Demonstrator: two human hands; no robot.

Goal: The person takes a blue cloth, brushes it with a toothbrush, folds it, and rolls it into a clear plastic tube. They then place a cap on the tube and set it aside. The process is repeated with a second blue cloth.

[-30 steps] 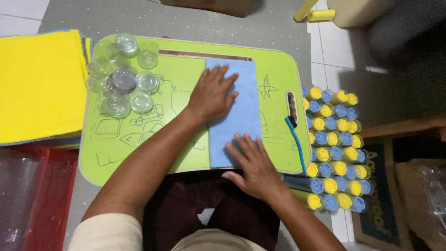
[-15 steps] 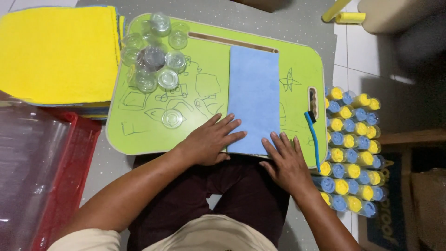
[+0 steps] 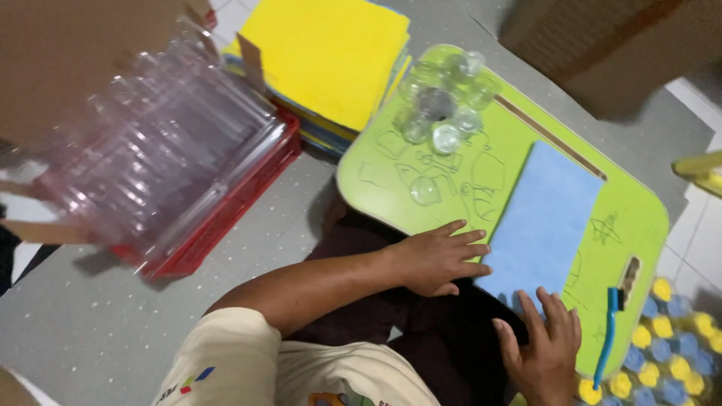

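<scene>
While a blue sheet [image 3: 543,218] lies flat on the green bench [image 3: 639,203], its near edge is touched by both hands. The left hand [image 3: 440,257] is laid at the sheet's near-left corner with fingers [image 3: 460,239] spread and flat; the right hand [image 3: 543,347] is rested at the near edge, fingers likewise spread. Clear plastic cups [image 3: 444,94] are clustered at the bench's far corner, and a blue toothbrush [image 3: 608,334] is seen just beside the right hand.

Sheet [image 3: 543,218] on lap table [image 3: 639,218]; cups [image 3: 444,98] at far corner; crate [image 3: 218,218] left; both hands at near edge.
</scene>
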